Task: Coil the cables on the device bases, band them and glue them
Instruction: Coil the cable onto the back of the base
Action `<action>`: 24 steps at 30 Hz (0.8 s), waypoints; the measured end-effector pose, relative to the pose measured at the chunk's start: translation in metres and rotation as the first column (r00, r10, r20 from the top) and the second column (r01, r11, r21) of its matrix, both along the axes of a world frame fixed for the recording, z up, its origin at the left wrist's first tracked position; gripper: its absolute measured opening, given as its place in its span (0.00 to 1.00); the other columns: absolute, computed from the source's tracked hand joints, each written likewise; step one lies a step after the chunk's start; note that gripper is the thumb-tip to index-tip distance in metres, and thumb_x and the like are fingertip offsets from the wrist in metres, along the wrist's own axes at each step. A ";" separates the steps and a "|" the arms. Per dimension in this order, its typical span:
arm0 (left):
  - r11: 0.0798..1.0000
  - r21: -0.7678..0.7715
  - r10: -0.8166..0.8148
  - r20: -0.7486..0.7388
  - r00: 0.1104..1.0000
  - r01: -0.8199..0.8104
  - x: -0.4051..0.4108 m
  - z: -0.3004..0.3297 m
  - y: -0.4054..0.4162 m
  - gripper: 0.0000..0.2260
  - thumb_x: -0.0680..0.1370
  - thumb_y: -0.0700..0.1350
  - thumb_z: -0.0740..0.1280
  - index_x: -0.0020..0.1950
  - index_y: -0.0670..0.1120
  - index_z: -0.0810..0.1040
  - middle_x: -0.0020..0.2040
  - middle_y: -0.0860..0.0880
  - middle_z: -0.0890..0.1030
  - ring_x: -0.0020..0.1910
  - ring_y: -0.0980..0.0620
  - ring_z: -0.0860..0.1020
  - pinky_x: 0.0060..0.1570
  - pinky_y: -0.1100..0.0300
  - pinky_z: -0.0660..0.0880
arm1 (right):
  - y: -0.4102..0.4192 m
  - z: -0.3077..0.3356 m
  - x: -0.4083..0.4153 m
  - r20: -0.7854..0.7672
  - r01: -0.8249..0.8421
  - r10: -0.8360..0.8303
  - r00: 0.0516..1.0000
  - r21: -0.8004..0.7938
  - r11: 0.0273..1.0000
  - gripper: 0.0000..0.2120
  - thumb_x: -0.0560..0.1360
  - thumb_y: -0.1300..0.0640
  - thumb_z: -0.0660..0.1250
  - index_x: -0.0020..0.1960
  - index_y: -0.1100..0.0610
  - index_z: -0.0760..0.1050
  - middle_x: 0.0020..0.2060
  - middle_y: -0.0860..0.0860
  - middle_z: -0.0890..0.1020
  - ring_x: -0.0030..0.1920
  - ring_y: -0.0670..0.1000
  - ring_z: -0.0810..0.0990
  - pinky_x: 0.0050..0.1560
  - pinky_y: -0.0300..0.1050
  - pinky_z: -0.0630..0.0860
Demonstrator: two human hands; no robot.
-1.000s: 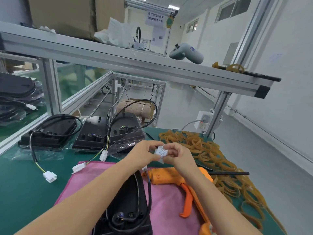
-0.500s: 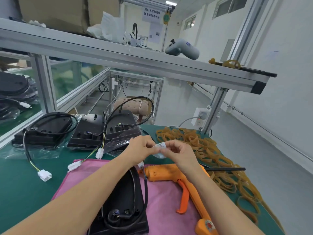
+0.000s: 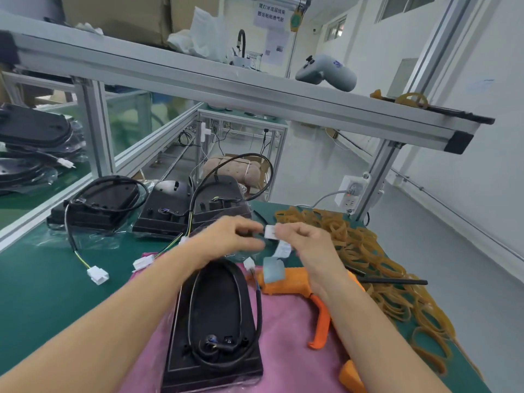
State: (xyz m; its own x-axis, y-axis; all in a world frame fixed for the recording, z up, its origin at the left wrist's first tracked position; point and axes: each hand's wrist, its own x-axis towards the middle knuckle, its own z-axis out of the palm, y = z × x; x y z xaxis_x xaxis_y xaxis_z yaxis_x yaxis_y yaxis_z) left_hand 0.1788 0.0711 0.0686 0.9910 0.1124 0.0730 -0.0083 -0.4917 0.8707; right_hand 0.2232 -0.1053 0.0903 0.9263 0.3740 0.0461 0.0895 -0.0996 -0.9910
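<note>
black plastic device base (image 3: 215,321) lies on a pink cloth (image 3: 286,330), its cable (image 3: 256,313) looped around it. above it, left hand (image 3: 226,239) and right hand (image 3: 309,245) pinch a small white label (image 3: 270,231) between fingertips; blur hides the finer grip. orange glue gun (image 3: 292,285) lies just right of the base, rubber bands (image 3: 368,251) heaped beyond it.

Up top on the metal shelf (image 3: 255,89): grey game controller (image 3: 326,72), white plastic bag (image 3: 205,38), brown boxes (image 3: 119,17). At right, white wall socket (image 3: 351,191) on the post.
</note>
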 end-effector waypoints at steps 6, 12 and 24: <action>0.764 -0.319 0.574 -0.056 0.817 -0.560 -0.049 -0.022 0.043 0.11 0.74 0.32 0.68 0.54 0.42 0.81 0.48 0.45 0.81 0.48 0.49 0.76 0.55 0.55 0.71 | 0.035 -0.024 -0.050 -0.072 -0.194 0.182 0.981 -0.229 0.954 0.09 0.71 0.57 0.75 0.33 0.54 0.81 0.27 0.45 0.80 0.28 0.38 0.76 0.32 0.29 0.70; 0.736 -0.356 0.589 -0.080 0.804 -0.575 -0.077 -0.041 0.031 0.13 0.74 0.30 0.67 0.53 0.45 0.79 0.48 0.49 0.79 0.48 0.53 0.76 0.53 0.60 0.68 | 0.053 -0.044 -0.070 0.039 -0.042 0.062 0.997 -0.385 0.922 0.14 0.68 0.54 0.75 0.24 0.48 0.79 0.34 0.49 0.84 0.46 0.55 0.82 0.59 0.57 0.73; 0.844 -0.325 0.408 -0.126 0.904 -0.427 -0.091 -0.035 0.000 0.30 0.61 0.44 0.77 0.62 0.49 0.74 0.59 0.50 0.74 0.61 0.52 0.72 0.57 0.58 0.68 | 0.061 -0.057 -0.072 0.325 0.186 0.038 0.945 -0.630 0.754 0.09 0.70 0.44 0.70 0.43 0.49 0.81 0.48 0.45 0.73 0.58 0.50 0.71 0.51 0.46 0.61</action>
